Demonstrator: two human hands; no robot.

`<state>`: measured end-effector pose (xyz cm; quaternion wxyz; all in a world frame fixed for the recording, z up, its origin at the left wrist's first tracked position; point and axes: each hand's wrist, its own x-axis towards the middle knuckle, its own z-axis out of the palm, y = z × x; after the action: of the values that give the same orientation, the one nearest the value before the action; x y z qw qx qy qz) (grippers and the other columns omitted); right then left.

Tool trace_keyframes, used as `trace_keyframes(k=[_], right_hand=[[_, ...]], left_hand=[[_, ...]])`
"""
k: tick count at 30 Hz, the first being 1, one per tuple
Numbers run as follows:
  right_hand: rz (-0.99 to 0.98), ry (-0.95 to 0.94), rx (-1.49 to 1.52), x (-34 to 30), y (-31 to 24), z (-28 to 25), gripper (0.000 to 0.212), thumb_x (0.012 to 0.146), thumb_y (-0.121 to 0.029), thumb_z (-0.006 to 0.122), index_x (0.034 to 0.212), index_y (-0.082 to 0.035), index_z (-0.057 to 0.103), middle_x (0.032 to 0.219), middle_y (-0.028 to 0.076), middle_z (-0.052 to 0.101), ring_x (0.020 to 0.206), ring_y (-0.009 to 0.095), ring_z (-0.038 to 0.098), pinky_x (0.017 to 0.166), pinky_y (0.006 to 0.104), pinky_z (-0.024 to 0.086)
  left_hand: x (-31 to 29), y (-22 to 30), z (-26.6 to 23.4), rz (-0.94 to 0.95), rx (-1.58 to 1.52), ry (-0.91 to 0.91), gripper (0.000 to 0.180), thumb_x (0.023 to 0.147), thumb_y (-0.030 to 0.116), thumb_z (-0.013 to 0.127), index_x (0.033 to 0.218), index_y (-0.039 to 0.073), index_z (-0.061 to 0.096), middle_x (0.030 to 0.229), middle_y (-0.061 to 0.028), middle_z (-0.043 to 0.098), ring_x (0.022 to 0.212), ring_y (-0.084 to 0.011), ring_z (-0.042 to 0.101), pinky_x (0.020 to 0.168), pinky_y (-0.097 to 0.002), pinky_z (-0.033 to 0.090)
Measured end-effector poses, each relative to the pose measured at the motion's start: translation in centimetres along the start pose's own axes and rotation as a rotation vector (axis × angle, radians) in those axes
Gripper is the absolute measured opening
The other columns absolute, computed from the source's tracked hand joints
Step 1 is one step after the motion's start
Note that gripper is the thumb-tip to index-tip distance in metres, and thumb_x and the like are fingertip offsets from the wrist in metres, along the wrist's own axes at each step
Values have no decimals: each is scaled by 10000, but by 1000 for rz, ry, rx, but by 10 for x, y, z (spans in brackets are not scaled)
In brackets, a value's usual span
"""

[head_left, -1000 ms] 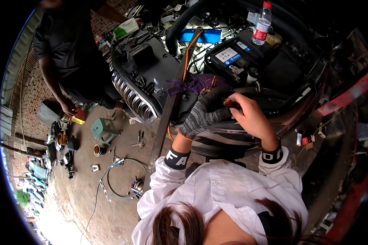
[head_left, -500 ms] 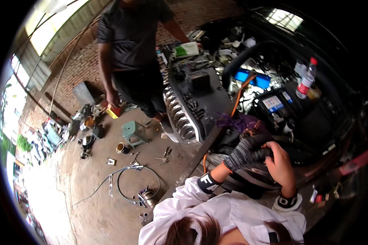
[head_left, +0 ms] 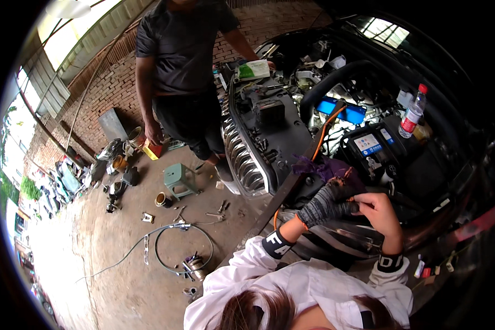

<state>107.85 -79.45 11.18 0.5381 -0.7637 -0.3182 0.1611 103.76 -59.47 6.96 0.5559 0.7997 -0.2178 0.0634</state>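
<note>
My left hand (head_left: 323, 208), in a dark grey knitted glove with an orange cuff edge, is closed over the front edge of the car's engine bay. What lies inside its fingers is hidden. My bare right hand (head_left: 380, 213) meets it from the right, thumb and fingers pinched together at the glove's fingertips. A small orange-brown bit shows at the pinch, too small to name. Just beyond both hands, a crumpled purple cloth (head_left: 325, 166) lies on the car's front edge. An orange cable (head_left: 323, 133) runs past that cloth into the engine bay.
Beyond my hands sit a car battery (head_left: 367, 142), a red-capped bottle (head_left: 413, 111) and a blue flat panel (head_left: 341, 110). Left, another person (head_left: 181, 55) stands by the grille (head_left: 242, 148), holding a yellow-red box (head_left: 152, 149). A green stool (head_left: 180, 179), coiled cable (head_left: 158, 247) and tools lie on the floor.
My right fingers have drawn together into a pinch at the glove's fingertips. Both hands have shifted slightly. The other person stays in place, box still in hand.
</note>
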Motion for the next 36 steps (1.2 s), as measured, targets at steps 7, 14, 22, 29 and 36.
trace_keyframes(k=[7,14,22,29,36], right_hand=[[29,228,26,2,-2,2,106,868,42,640,951,80,693,891,88,712,809,100,666,734,243,544],[-279,480,-228,-6,-17,18,344,775,-43,773,1098,-2,663,1022,106,653,825,167,665,684,272,550],[-379,460,-430,3,7,34,219,786,-58,754,971,2,652,913,122,612,771,285,644,657,337,525],[-213,446,-53,0,13,33,191,830,-16,712,981,61,625,916,140,607,752,239,663,594,276,547],[-341,539,-477,9,20,40,217,953,-200,585,908,6,534,843,180,574,676,388,592,592,430,463]], left_hand=[[-3,8,-6,-168,-408,91,364,832,146,778,1144,-8,671,987,-59,718,905,-98,637,798,-264,529],[-8,-9,-7,-341,-717,245,388,891,220,715,1204,0,642,1089,-107,697,960,-175,668,836,-290,546],[-2,10,4,-319,-688,352,286,941,180,656,1140,-26,651,976,-64,698,871,-119,650,765,-254,535],[-4,-10,8,-191,-488,329,287,956,198,637,1120,-37,646,954,-78,705,835,-104,642,715,-252,521],[1,-11,13,-242,-412,406,212,942,140,641,1070,-27,671,935,-82,706,789,-97,617,699,-260,501]])
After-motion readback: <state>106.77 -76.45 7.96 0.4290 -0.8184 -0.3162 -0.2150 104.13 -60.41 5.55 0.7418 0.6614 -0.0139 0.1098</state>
